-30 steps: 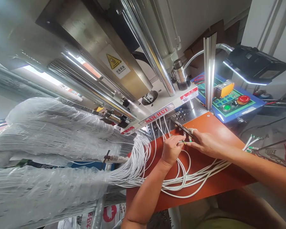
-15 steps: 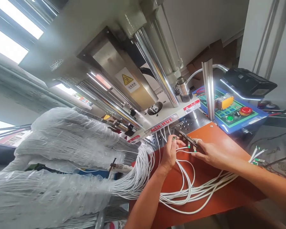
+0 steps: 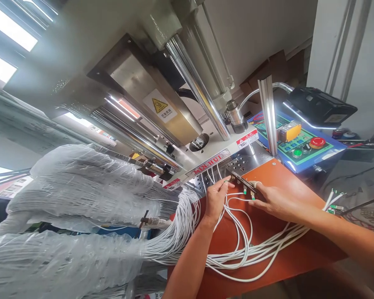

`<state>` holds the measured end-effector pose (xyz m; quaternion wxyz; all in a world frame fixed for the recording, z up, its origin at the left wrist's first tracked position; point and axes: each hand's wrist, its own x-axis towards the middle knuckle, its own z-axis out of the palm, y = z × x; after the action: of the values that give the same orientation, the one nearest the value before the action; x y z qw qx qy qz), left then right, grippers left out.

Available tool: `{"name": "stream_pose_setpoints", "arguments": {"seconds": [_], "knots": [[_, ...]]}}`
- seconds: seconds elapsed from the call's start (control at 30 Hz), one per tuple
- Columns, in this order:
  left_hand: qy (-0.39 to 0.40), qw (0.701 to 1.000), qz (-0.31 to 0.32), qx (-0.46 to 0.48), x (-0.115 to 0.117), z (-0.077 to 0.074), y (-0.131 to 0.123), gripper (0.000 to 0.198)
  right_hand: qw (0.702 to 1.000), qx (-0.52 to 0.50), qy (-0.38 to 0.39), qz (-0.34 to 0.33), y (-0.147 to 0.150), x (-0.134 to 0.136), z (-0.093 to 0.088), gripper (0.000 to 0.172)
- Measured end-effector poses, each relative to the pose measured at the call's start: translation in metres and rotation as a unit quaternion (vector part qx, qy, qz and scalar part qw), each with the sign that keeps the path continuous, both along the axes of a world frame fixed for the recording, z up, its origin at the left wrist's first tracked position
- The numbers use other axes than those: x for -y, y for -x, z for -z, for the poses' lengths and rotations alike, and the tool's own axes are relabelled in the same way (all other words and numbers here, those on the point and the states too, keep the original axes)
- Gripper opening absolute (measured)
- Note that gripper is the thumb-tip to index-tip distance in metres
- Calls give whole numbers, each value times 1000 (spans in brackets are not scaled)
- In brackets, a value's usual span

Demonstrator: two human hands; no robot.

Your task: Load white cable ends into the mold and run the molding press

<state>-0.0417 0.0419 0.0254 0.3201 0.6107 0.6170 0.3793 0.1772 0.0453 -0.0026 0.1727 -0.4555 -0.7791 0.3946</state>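
Nearest, white cables [image 3: 246, 253] lie in slack loops on the orange board [image 3: 283, 176] at 6 o'clock, likely so the ends reach forward. Left hand [image 3: 214, 200] — fingertips pinched on one cable end [image 3: 226, 181]. Right hand [image 3: 269, 200], at its 3 o'clock — fingers flat, apparently steadying the metal strip [image 3: 240, 181]. Beyond, at 12 o'clock: press plate [image 3: 209, 160] lettered "MIN-HUI"; yellow warning sticker [image 3: 160, 106].

Bare forearms [image 3: 190, 257], right hand [image 3: 272, 201], pale finger band [image 3: 255, 183]

Cables [image 3: 237, 253] white, tips [image 3: 252, 197] green. Counter [image 3: 280, 176] orange-brown. Control panel [image 3: 327, 154] at 2 o'clock: blue rim, green field; red button [image 3: 316, 142], green button [image 3: 297, 153], yellow box [image 3: 288, 131]. Warning label [image 3: 160, 106] at 11 o'clock: yellow triangle on white. Wrapped bundles [image 3: 81, 187] at 9 o'clock: milky white.
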Motion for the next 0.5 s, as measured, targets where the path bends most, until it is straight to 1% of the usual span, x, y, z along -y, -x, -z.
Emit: {"name": "stream_pose_setpoints", "arguments": {"seconds": [0.13,0.23,0.3,0.4,0.5], "knots": [[-29,997,48,-60,6,-3,-3,37,1000,4,7,-3,0,0,-6,34],[-16,997,61,-49,8,0,-6,36,1000,17,10,-7,-1,1,-8,38],[-1,998,54,-33,6,5,-6,33,1000,24,15,-8,-1,0,-8,42],[25,999,23,-5,2,13,-4,29,999,21,23,-8,-1,-1,-6,45],[57,997,7,59,0,17,-3,31,1000,16,24,-7,0,-1,-4,46]]}}
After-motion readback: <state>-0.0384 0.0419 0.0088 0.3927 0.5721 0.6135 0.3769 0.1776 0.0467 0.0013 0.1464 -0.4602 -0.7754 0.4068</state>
